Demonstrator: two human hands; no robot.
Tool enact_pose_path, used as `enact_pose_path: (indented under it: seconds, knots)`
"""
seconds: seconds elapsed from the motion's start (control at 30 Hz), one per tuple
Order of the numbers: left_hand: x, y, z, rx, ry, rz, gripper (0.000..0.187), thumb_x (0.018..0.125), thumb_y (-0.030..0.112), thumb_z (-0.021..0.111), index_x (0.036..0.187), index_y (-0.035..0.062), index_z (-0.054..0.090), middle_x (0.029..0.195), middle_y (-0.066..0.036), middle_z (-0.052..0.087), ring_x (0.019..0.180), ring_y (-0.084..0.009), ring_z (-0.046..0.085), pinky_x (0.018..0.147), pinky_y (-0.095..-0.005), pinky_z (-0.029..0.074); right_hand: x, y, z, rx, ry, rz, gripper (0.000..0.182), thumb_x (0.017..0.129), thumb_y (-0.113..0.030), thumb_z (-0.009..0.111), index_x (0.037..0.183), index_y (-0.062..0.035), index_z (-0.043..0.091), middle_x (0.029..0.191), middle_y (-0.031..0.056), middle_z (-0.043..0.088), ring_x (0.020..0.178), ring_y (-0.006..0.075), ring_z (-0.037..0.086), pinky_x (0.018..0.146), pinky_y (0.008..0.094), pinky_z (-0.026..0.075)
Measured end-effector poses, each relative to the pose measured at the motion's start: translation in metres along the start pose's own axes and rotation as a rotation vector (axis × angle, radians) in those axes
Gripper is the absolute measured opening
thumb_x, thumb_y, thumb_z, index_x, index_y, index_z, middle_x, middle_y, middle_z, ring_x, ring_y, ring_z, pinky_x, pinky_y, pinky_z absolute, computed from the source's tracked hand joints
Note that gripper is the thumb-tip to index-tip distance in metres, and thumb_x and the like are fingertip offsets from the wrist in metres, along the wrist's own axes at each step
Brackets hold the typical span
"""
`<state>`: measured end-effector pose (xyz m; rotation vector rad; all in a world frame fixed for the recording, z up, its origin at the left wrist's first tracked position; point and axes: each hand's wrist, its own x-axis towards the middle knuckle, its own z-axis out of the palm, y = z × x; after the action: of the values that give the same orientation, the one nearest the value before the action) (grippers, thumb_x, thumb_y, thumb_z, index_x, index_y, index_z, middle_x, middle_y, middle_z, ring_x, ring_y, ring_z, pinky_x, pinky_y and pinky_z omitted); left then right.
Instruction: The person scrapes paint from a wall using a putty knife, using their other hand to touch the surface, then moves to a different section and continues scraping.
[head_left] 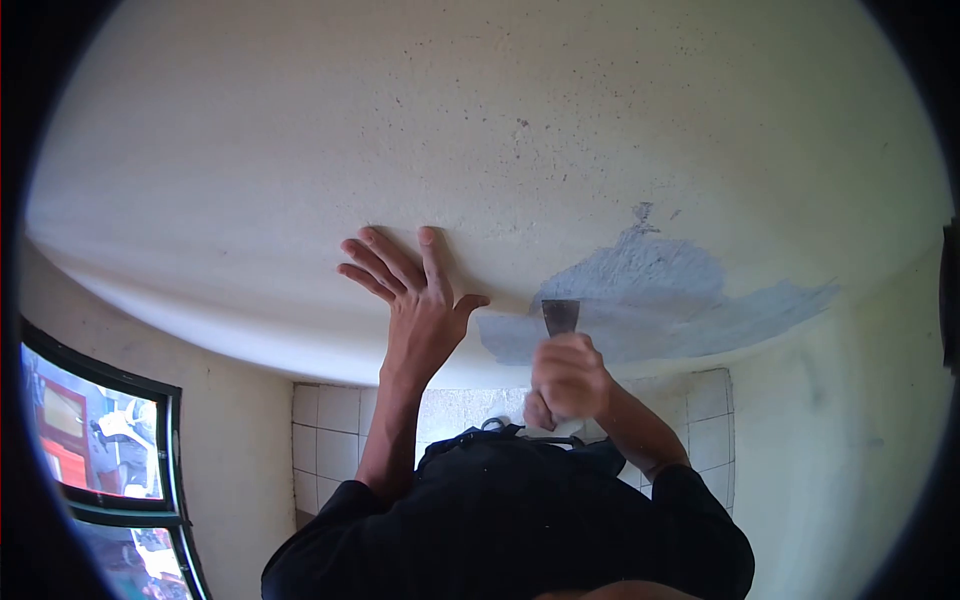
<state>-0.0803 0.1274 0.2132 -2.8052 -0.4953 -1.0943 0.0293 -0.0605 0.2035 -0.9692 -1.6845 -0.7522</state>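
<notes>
My left hand (415,285) lies flat against the cream wall (300,130), its fingers spread. In my right hand (568,378) is a scraper (561,316), gripped by its handle, which the fist hides. The scraper's wide, dark blade points up the wall, its edge right at the left part of a bare grey patch (650,285) where the paint is gone. The patch has a ragged outline and stretches off to the right. My right fist is a little blurred.
Small dark specks and pits dot the wall above the patch. Below are white floor tiles (338,408) with pale dust between the arms. A dark-framed window (172,440) stands at the left, and another wall (860,420) at the right.
</notes>
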Motion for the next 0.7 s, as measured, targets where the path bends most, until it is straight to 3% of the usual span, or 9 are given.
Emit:
enact_pose_path:
  seconds: [0.07, 0.17, 0.27, 0.3, 0.37, 0.5, 0.63, 0.67, 0.7]
  knots:
    - [0.004, 0.0, 0.001, -0.01, 0.006, -0.006, 0.155, 0.074, 0.033, 0.098, 0.169, 0.0076, -0.022, 0.155, -0.05, -0.039, 0.145, -0.0673, -0.039, 0.113, -0.0826, -0.016, 0.001, -0.009, -0.007, 0.067, -0.005, 0.037, 0.032, 0.07, -0.003, 0.068, 0.061, -0.0143, 0.039, 0.065, 0.0003, 0.047, 0.05, 0.0198, 0.054, 0.062, 0.0335, 0.051]
    - [-0.004, 0.003, -0.001, -0.019, -0.012, -0.009, 0.155, 0.074, 0.034, 0.098, 0.169, 0.0084, -0.022, 0.155, -0.05, -0.039, 0.145, -0.0673, -0.039, 0.113, -0.0824, -0.017, -0.083, 0.01, 0.007, 0.049, -0.405, -0.026, 0.032, 0.068, -0.004, 0.068, 0.06, -0.0145, 0.039, 0.065, -0.0003, 0.046, 0.05, 0.0189, 0.053, 0.054, 0.0322, 0.047]
    - [0.001, -0.003, 0.003, -0.006, 0.028, 0.018, 0.155, 0.074, 0.035, 0.098, 0.169, 0.0091, -0.022, 0.156, -0.05, -0.038, 0.145, -0.0674, -0.038, 0.113, -0.0824, -0.017, -0.044, 0.004, 0.004, 0.387, -0.179, 0.32, 0.033, 0.068, -0.002, 0.069, 0.061, -0.0133, 0.039, 0.064, 0.0005, 0.045, 0.049, 0.0188, 0.051, 0.043, 0.0312, 0.04]
    - [-0.002, -0.003, 0.004, -0.008, 0.036, 0.029, 0.155, 0.074, 0.035, 0.098, 0.169, 0.0094, -0.022, 0.156, -0.05, -0.038, 0.145, -0.0674, -0.038, 0.113, -0.0825, -0.017, -0.097, 0.006, 0.014, 0.58, -0.253, 0.61, 0.034, 0.069, -0.001, 0.069, 0.061, -0.0129, 0.038, 0.063, 0.0006, 0.044, 0.049, 0.0188, 0.051, 0.043, 0.0312, 0.04]
    - [-0.005, -0.002, 0.003, -0.013, 0.013, 0.015, 0.156, 0.073, 0.035, 0.099, 0.169, 0.0094, -0.023, 0.156, -0.05, -0.038, 0.145, -0.0676, -0.038, 0.113, -0.0827, -0.017, -0.004, 0.015, 0.003, 0.025, -0.075, -0.045, 0.035, 0.07, 0.0, 0.068, 0.061, -0.0114, 0.036, 0.061, 0.0008, 0.042, 0.047, 0.0188, 0.049, 0.042, 0.0297, 0.041]
    - [-0.002, -0.002, 0.003, -0.006, 0.023, 0.019, 0.157, 0.073, 0.036, 0.099, 0.169, 0.0101, -0.023, 0.157, -0.049, -0.037, 0.146, -0.0675, -0.037, 0.113, -0.0825, -0.016, 0.009, -0.003, -0.014, 0.155, -0.032, -0.015, 0.037, 0.069, 0.0, 0.069, 0.064, -0.0117, 0.035, 0.062, -0.0001, 0.043, 0.048, 0.0185, 0.051, 0.047, 0.0301, 0.046]
    - [-0.001, -0.002, 0.001, 0.003, 0.022, 0.021, 0.154, 0.075, 0.039, 0.097, 0.169, 0.0112, -0.022, 0.157, -0.048, -0.038, 0.146, -0.0666, -0.037, 0.113, -0.082, -0.017, -0.006, 0.007, -0.002, 0.036, -0.066, -0.001, 0.039, 0.071, 0.0, 0.067, 0.061, -0.0122, 0.032, 0.061, -0.0007, 0.041, 0.046, 0.0179, 0.048, 0.044, 0.0303, 0.044]
    - [-0.004, -0.003, 0.001, -0.004, 0.015, 0.024, 0.154, 0.076, 0.039, 0.097, 0.169, 0.0112, -0.022, 0.157, -0.048, -0.038, 0.146, -0.0665, -0.037, 0.113, -0.0819, -0.017, -0.005, 0.0, -0.012, 0.156, -0.108, 0.098, 0.037, 0.072, 0.002, 0.067, 0.064, -0.0118, 0.033, 0.061, -0.0003, 0.041, 0.047, 0.0179, 0.048, 0.045, 0.0313, 0.043]
    - [-0.002, -0.003, 0.002, -0.008, 0.016, 0.016, 0.153, 0.077, 0.039, 0.096, 0.169, 0.0112, -0.023, 0.157, -0.048, -0.039, 0.146, -0.0664, -0.038, 0.113, -0.0818, -0.017, 0.008, -0.003, -0.018, 0.177, -0.057, 0.047, 0.037, 0.072, 0.003, 0.067, 0.063, -0.0119, 0.034, 0.062, -0.0002, 0.042, 0.046, 0.0179, 0.048, 0.044, 0.0314, 0.042]
